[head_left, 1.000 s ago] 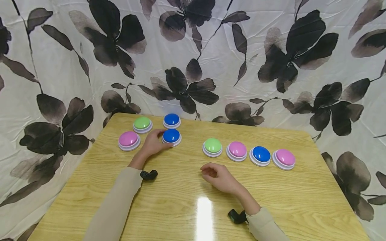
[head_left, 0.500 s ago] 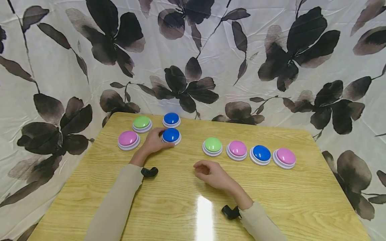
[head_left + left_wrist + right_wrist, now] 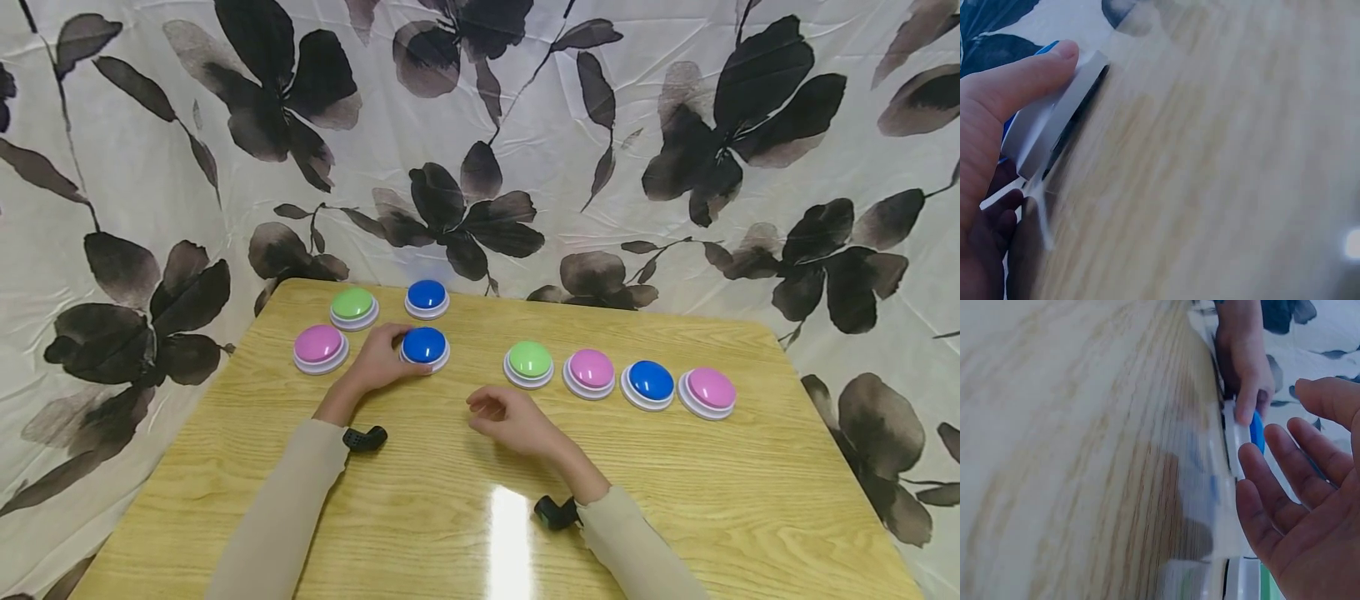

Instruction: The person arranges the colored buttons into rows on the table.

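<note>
- Saw a floral cloth [image 3: 480, 100] behind the far edge, judged harmless to the work at such remove.
- Saw a wood-grain table [image 3: 435, 500] in front of it, glossy under a bright reflection; probably suited to gentle sliding, with light force enough.
- Saw the left hand [image 3: 378, 358] grasping a blue button [image 3: 424, 345] from its left, thumb along the near side. Judged sound, with the pinch low at the side; called for little pressure on the dome.
- Saw the right hand [image 3: 517, 421] apart from every button, fingers loosely curved, holding nothing. Seemed best left there, clear of the left hand's path.
- Found the held button just nearer than a second blue button [image 3: 427, 294], with a narrow strip of table between; called for slow movement there, to avoid a knock.
- Noted a green button [image 3: 352, 303] and a pink button [image 3: 317, 342] beyond the left knuckles, calling for care with the back of that hand.
- Noted a row of four buttons well to the right, starting with a light-green one [image 3: 529, 360].
- Could not tell contact from slight lift under the white base [image 3: 1063, 119], because of blur; called for a level angle either way.
</note>
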